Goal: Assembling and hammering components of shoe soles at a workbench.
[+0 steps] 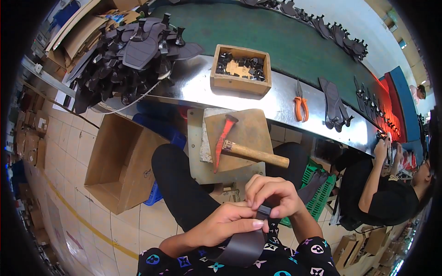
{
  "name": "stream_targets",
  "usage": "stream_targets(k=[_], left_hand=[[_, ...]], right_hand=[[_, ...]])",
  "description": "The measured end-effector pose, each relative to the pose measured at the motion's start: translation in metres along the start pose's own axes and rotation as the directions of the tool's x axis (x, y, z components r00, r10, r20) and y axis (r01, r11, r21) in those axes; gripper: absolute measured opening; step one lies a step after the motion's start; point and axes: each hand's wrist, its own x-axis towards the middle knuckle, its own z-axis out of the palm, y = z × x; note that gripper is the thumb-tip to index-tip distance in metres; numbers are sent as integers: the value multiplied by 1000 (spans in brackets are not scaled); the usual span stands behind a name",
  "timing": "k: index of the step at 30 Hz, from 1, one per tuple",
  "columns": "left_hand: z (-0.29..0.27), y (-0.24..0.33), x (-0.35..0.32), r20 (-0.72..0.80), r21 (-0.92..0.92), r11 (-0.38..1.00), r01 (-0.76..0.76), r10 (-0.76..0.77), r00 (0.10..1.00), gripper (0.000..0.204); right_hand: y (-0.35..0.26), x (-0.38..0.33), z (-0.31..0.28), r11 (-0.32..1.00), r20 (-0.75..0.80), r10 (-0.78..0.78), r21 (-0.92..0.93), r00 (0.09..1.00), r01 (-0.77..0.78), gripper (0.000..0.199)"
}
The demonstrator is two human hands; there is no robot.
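1. The left hand (225,225) is closed on a dark grey strap piece (244,246), fingers curled over its upper edge and thumb pressed near the top.
2. The right hand (271,195) is closed too, its fingertips pinching a small black buckle-like part (263,211) at the top end of the same strap piece.
3. The strap piece sits low in the view, right above the person's lap, and curves down from the two hands toward the patterned black sleeves (294,255).
4. Just beyond the hands, a small wooden work block (244,126) rests on a grey slab, and a hammer (239,147) with a red head and wooden handle lies across it, untouched.
5. Behind the block runs a shiny metal surface (193,87) edging a green conveyor belt (276,41).
6. On the metal surface stands an open wooden box (240,85) holding small black parts, and to its right lie orange-handled pliers (300,106).
7. A large heap of dark sole-shaped pieces (133,60) is piled at the left end of the surface; a few more such pieces (335,108) lie to the right of the pliers.
8. An open cardboard box (120,163) stands on the tiled floor to the person's left, with a blue crate just behind it.
9. A green plastic basket (322,195) sits to the right of the hands.
10. Another person in black (382,188) works at the far right, hands up at the surface's edge.
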Motion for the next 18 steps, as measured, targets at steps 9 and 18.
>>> stream_targets(k=[9, 18], left_hand=[[3, 12, 3, 317, -40, 999, 1, 12, 948, 27], [10, 10, -7, 175, 68, 988, -141, 128, 976, 27]], right_hand=[[-54, 18, -5, 907, 509, -63, -330, 858, 262, 23], [-50, 20, -2, 896, 516, -96, -327, 851, 299, 23]])
